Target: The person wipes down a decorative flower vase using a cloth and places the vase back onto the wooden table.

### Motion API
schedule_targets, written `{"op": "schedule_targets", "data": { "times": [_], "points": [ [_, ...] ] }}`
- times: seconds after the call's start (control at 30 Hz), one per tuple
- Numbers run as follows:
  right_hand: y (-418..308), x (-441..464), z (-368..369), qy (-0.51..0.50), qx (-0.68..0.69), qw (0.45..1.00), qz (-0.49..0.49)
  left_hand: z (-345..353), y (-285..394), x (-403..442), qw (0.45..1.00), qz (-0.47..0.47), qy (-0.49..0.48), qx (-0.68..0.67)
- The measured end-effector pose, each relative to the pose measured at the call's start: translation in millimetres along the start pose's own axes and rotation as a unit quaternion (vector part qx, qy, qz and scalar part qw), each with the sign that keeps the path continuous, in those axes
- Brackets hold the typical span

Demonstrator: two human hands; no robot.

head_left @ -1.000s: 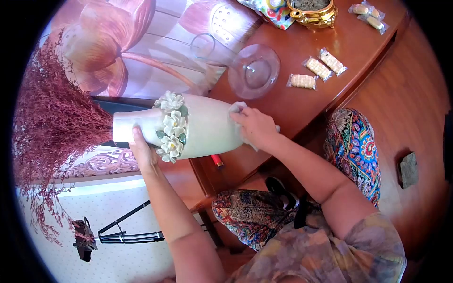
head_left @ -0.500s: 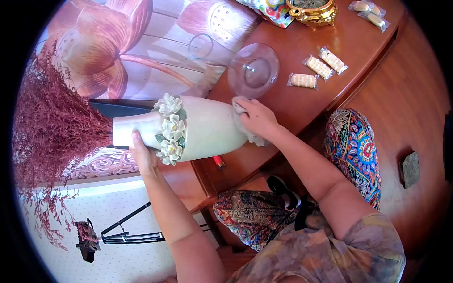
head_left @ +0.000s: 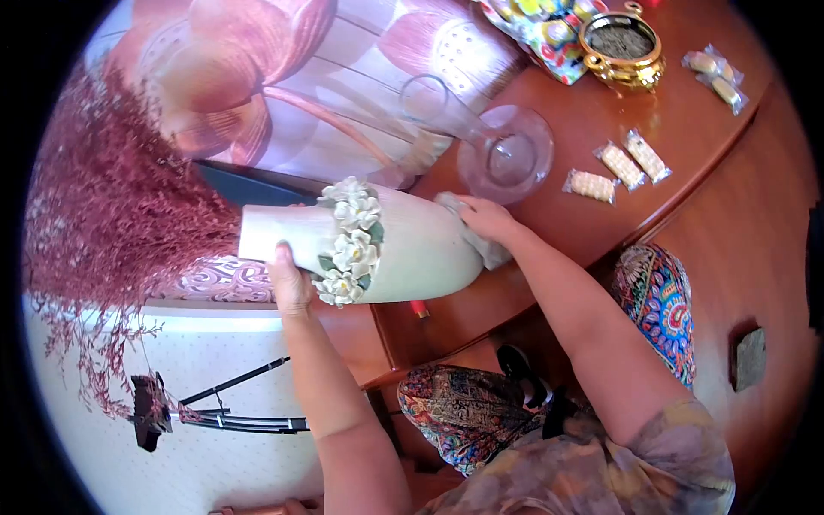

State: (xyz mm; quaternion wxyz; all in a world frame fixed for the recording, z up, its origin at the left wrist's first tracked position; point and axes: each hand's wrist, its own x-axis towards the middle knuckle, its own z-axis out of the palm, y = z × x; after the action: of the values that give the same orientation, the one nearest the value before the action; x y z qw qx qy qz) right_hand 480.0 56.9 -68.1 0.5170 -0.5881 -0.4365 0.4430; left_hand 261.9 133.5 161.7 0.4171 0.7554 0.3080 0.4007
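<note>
A pale green-white vase (head_left: 425,249) lies on its side in the air above the table's edge, its mouth toward the left, with white raised flowers (head_left: 354,249) around its shoulder. Dried reddish stems (head_left: 129,197) stick out of the mouth. My left hand (head_left: 290,279) grips the vase's neck, the thumb on top and the other fingers mostly hidden behind. Near the base, my right hand (head_left: 489,219) presses a greyish cloth (head_left: 481,245) against the vase.
On the brown table (head_left: 549,249) are a clear glass vessel (head_left: 506,159), several wrapped snacks (head_left: 620,165), a gold pot (head_left: 631,73) and a colourful bag (head_left: 549,39). A black tripod (head_left: 232,418) stands at the lower left. A dark block (head_left: 749,359) lies on the floor.
The view has shifted, so the table things appear lower and further right. My right hand has moved with the cloth around toward the vase's far side. My left hand still holds the neck.
</note>
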Motion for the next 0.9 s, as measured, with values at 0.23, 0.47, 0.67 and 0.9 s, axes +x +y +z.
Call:
{"op": "schedule_targets", "data": {
  "times": [0.23, 0.47, 0.67, 0.9],
  "points": [
    [-10, -30, 17, 0.068, -0.103, 0.990, 0.061, -1, -9, 0, 0.997, 0.014, 0.034, -0.062],
    [-10, -30, 40, 0.269, -0.110, 0.938, -0.189, 9, 8, -5, 0.997, 0.035, 0.030, -0.056],
    [59, -38, 31, 0.111, -0.124, 0.985, -0.035, 12, 16, -4, 0.990, 0.038, 0.018, -0.134],
    [-8, -89, 18, 0.196, -0.435, 0.863, -0.165, 12, 20, -5, 0.994, 0.041, -0.007, -0.103]
  ]
}}
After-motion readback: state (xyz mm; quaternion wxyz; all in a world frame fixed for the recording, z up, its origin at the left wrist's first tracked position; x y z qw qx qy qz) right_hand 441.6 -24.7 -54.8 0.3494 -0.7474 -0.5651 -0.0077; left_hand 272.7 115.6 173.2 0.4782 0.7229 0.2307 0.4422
